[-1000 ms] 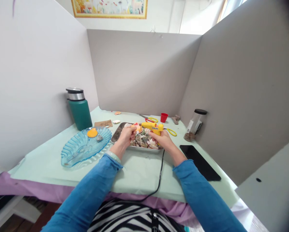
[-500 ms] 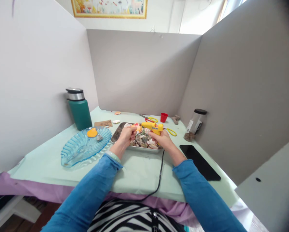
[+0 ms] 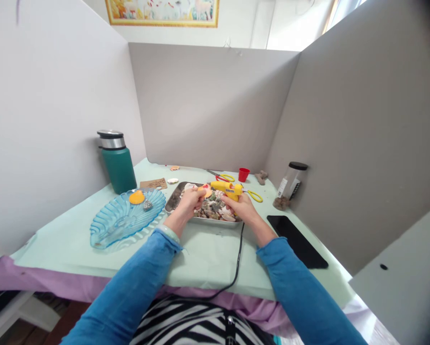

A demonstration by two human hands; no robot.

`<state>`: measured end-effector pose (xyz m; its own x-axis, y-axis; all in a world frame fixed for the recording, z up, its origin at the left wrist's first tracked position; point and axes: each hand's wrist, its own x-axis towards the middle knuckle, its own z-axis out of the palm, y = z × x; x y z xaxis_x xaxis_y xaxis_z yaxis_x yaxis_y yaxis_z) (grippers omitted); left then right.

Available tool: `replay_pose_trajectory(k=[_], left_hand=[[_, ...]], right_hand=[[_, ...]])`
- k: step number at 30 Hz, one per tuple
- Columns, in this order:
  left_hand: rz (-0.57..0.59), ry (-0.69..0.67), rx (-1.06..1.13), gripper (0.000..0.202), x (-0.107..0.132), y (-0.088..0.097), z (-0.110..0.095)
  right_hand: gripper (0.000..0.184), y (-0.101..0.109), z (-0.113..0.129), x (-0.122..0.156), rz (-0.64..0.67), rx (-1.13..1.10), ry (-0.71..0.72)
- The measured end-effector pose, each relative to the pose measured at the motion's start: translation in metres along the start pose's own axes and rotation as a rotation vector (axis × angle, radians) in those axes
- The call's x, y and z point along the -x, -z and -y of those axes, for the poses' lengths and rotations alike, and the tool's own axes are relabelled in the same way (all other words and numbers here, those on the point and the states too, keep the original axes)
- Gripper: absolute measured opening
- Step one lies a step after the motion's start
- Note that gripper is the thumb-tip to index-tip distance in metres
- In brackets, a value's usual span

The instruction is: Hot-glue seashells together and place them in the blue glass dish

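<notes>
Between the fingers of my left hand is an orange seashell with a red patch on it, pinched over the metal tray. My right hand is wrapped round the grip of a yellow glue gun, its nozzle pointing left, close to the shell. Whether the nozzle touches the shell I cannot tell. Below both hands lies the metal tray, filled with small seashells. The glue gun's black cord runs down to the table's front edge.
On the left are a blue glass dish holding an orange shell and a speckled piece, and a green bottle. Scissors and a red cup lie behind; a jar and black slab are right.
In my left hand the orange shell has turned slightly, so less of its red patch shows. Both arms and the glue gun stay nearly still.
</notes>
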<state>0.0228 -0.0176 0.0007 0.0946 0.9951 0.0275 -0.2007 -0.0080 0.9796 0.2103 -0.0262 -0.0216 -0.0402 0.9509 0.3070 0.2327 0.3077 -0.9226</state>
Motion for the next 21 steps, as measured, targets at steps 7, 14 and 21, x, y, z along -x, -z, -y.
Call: replay_pose_trajectory(k=[7, 14, 21], left_hand=[[-0.002, 0.006, -0.008, 0.023, 0.0002, 0.0001, 0.0004], [-0.004, 0.007, -0.005, 0.024, 0.0012, 0.0001, 0.0001], [-0.008, -0.020, 0.010, 0.025, 0.0014, -0.0002, -0.0005]], right_hand=[[0.034, 0.0004, -0.0031, -0.0015, 0.017, 0.020, 0.009], [0.035, 0.0004, -0.0018, -0.0002, 0.019, 0.016, 0.036], [0.033, 0.0004, 0.0033, 0.0019, 0.032, 0.041, 0.051]])
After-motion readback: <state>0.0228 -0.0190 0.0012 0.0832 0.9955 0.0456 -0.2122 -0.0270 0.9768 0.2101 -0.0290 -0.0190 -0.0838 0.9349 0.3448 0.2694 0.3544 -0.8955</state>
